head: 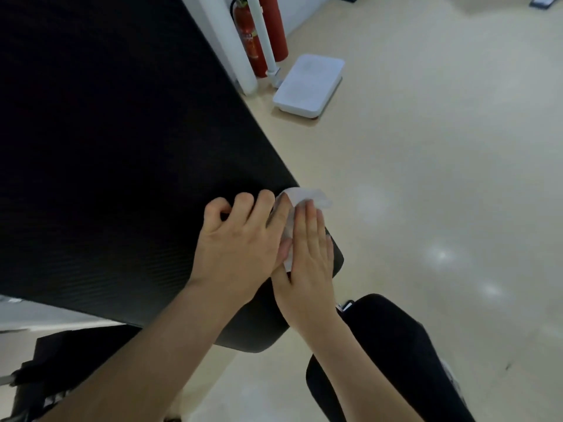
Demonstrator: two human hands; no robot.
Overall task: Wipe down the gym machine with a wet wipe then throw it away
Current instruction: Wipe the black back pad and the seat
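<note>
Two bare forearms come up from the lower edge, and beside them is a leg in black trousers (pixel 396 360). Both arms reach to the large black padded surface of the gym machine (pixel 106 147), which fills the left half of the view and ends in a rounded corner near the person.

At this corner lies the white wet wipe (pixel 300 197), folded over the right edge of the pad. The right hand (pixel 307 260) lies flat on the wipe with its fingers straight and close together, pressing it against the pad; a crumpled end of the wipe shows beyond the fingertips. The left hand (pixel 237 239) is just beside it on top of the pad, with fingers curled and their tips resting on the black surface. Its index finger is next to the wipe, but I cannot tell if it touches it.

Further away, on the shiny beige floor (pixel 426 178), stands a flat white rectangular box (pixel 307 86). Behind it, against the wall, stand a red fire extinguisher (pixel 249 44) and a white pipe (pixel 265 47).
</note>
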